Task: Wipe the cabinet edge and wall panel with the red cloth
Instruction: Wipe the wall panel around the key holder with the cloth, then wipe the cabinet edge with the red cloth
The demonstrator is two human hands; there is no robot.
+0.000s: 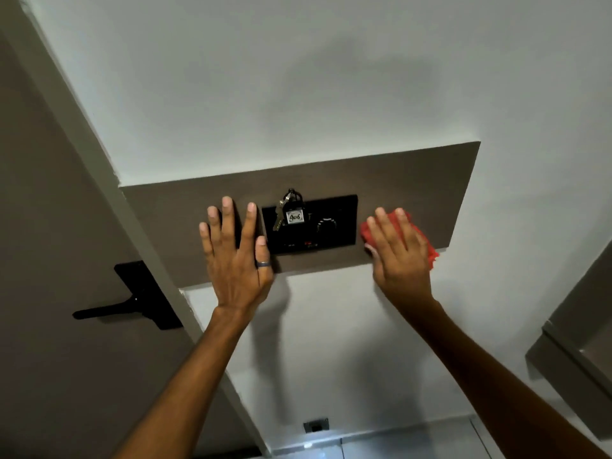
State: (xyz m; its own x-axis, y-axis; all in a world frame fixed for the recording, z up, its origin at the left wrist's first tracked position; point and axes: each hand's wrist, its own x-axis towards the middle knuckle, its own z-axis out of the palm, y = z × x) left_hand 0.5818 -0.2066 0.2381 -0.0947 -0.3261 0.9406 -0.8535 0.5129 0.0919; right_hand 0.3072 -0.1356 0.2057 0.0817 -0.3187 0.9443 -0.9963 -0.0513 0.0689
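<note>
A brown wall panel [414, 180] runs across the white wall at mid-height. The red cloth [427, 243] is pressed flat against the panel's lower right part under my right hand [397, 253]; only its edges show around the fingers. My left hand [235, 253] lies flat on the panel's left part with fingers spread, holding nothing, a ring on the thumb. Between the hands sits a black switch plate [334, 226] with a padlock and keys [291, 210] hanging on it. The cabinet edge [576, 329] shows at the right border.
A brown door [49, 226] with a black lever handle [132, 303] fills the left side, its pale frame [109, 180] meeting the panel. A small socket [316, 425] sits low on the wall above the tiled floor [397, 445].
</note>
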